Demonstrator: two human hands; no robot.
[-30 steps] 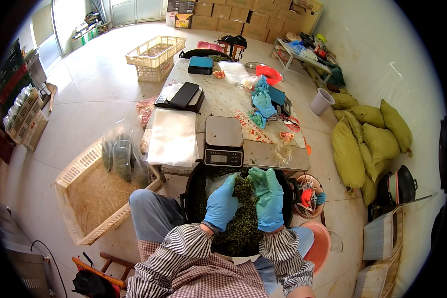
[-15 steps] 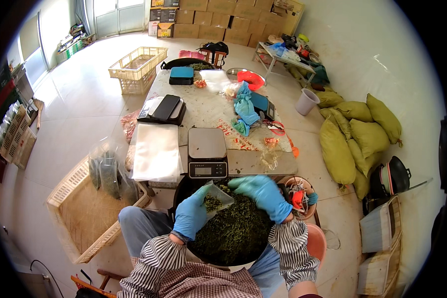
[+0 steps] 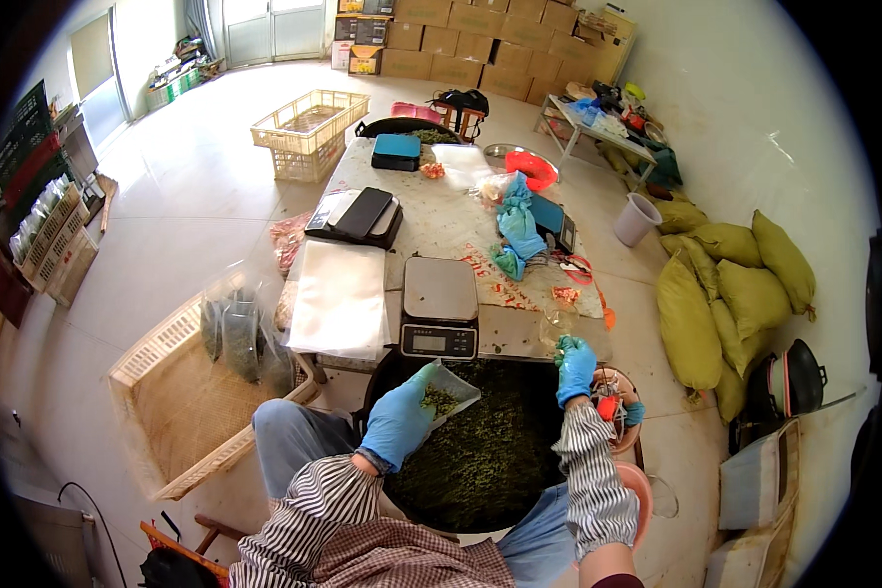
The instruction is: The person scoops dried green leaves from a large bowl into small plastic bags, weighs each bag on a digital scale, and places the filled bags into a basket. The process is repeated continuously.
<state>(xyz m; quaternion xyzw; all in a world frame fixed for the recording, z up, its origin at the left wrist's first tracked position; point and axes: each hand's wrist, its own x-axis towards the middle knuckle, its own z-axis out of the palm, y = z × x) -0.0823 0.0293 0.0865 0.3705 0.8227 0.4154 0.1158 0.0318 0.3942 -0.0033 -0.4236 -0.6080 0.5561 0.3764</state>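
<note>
Clutching a clear plastic bag [image 3: 458, 396] over the black pan [image 3: 388, 374]!
Gripping it in the closed, blue-gloved left hand [image 3: 400, 423], tilted, green plant bits [image 3: 439, 400] inside, at eleven o'clock; bunching the right hand [image 3: 575, 372] near the two o'clock rim, can't say around what, if anything; spotting loose plant bits [image 3: 475, 470] in the pan, a digital scale [image 3: 440, 291] at twelve, a plastic crate [image 3: 191, 412] at nine.

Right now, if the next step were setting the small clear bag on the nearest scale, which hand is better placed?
Probably the left hand: it holds the small clear bag, close to the front of the nearest scale. The right hand is apart from the bag, farther to the right.
</note>
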